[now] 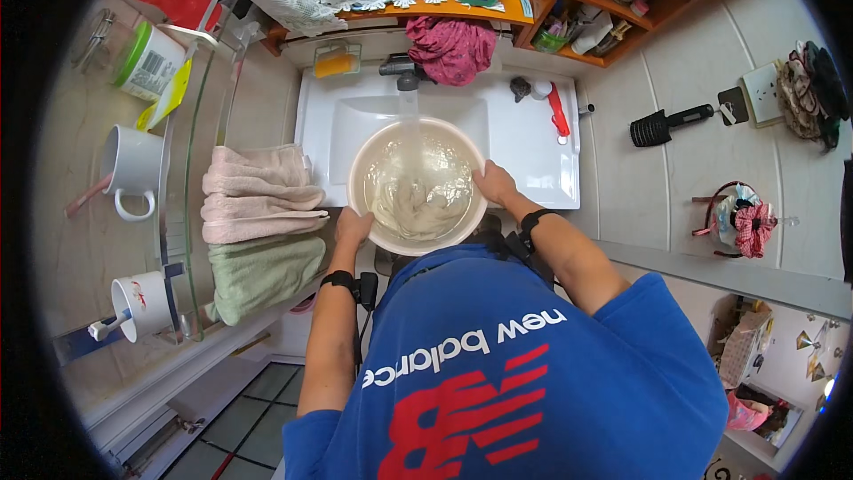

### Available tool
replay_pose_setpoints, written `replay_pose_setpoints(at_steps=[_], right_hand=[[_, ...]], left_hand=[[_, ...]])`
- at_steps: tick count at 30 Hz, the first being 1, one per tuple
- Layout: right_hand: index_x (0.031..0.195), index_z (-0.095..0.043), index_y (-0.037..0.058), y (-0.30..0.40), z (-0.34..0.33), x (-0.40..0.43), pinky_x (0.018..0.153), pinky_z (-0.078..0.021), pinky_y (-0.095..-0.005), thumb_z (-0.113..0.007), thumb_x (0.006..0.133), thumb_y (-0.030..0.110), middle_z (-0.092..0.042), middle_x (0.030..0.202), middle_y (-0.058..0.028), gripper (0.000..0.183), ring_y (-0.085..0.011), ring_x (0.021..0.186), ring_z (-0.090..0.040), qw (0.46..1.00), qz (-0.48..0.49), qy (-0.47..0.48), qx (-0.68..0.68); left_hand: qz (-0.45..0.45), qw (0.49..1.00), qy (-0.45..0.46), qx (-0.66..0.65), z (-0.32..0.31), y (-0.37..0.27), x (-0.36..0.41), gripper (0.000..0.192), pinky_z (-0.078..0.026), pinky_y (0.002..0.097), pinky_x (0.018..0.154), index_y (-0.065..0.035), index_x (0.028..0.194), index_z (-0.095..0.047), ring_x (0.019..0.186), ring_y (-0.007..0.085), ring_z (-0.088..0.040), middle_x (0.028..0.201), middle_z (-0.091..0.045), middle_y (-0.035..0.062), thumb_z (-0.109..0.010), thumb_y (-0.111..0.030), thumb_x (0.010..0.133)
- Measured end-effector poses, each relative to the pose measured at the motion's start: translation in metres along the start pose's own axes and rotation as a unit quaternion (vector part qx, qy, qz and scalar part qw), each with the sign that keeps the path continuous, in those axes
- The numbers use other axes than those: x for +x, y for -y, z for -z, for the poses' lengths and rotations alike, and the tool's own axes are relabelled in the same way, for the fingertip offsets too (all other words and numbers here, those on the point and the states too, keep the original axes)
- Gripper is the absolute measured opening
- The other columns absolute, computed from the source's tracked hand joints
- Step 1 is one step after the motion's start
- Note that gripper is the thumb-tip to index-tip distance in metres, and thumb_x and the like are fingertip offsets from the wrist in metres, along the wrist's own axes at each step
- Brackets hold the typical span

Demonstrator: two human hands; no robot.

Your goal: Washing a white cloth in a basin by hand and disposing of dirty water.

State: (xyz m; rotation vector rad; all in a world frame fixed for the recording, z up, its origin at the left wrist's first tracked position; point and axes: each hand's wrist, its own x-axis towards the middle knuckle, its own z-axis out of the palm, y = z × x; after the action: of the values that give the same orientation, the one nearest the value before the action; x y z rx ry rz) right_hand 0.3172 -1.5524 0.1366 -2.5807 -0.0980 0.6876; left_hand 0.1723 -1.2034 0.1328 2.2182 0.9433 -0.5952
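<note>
A pale round basin (358, 167) juts over the front edge of a white washbasin (533, 160). My left hand (354, 226) grips its rim at the lower left, and my right hand (494, 183) grips the rim on the right side. Inside, a light-coloured cloth (426, 210) lies under water. A stream of water (409, 110) falls into the basin from the faucet (405, 80) at the back of the washbasin. My fingers under the rim are partly hidden.
Pink and green towels (263, 273) hang at the left, below a glass shelf (174, 213) holding mugs. A bunched magenta cloth (453, 50) hangs beside the faucet. Soap (335, 65) sits in a dish at the back left. A red-handled item (558, 112) lies on the washbasin's right side.
</note>
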Motion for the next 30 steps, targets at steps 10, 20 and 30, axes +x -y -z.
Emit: replay_pose_setpoints(at_steps=[10,20,30], right_hand=[[0.12,-0.055,-0.0074,0.001,0.008,0.018,0.097,-0.0471,-0.0467,-0.048,0.092,0.049,-0.062,0.117,-0.0304,0.063,-0.0417,0.112,-0.061,0.995,-0.015,0.077,-0.054],[0.123,-0.055,-0.0057,0.0,0.004,0.021,0.097,-0.0477,-0.0464,-0.049,0.092,0.047,-0.062,0.12,-0.0279,0.061,-0.0399,0.113,-0.061,0.995,-0.029,0.078,-0.05],[0.123,-0.064,0.0011,0.024,0.015,0.025,0.095,-0.05,-0.0444,-0.051,0.089,0.036,-0.066,0.122,-0.0213,0.05,-0.0355,0.113,-0.064,0.982,-0.127,0.12,-0.07]], left_hand=[[0.02,1.0,-0.009,0.022,0.006,-0.015,-0.001,0.057,-0.05,0.0451,0.093,0.0046,0.117,-0.06,0.11,0.0377,-0.064,0.118,-0.065,0.0253,-0.07,-0.035,0.078],[0.031,0.999,-0.026,0.017,0.009,-0.025,-0.01,0.056,-0.05,0.0455,0.094,0.0034,0.118,-0.059,0.111,0.038,-0.063,0.118,-0.065,0.0252,-0.07,-0.034,0.078],[0.016,0.999,-0.042,0.005,0.006,-0.023,-0.006,0.052,-0.05,0.0464,0.093,0.0039,0.115,-0.059,0.11,0.0394,-0.063,0.116,-0.065,0.0263,-0.068,-0.03,0.077]])
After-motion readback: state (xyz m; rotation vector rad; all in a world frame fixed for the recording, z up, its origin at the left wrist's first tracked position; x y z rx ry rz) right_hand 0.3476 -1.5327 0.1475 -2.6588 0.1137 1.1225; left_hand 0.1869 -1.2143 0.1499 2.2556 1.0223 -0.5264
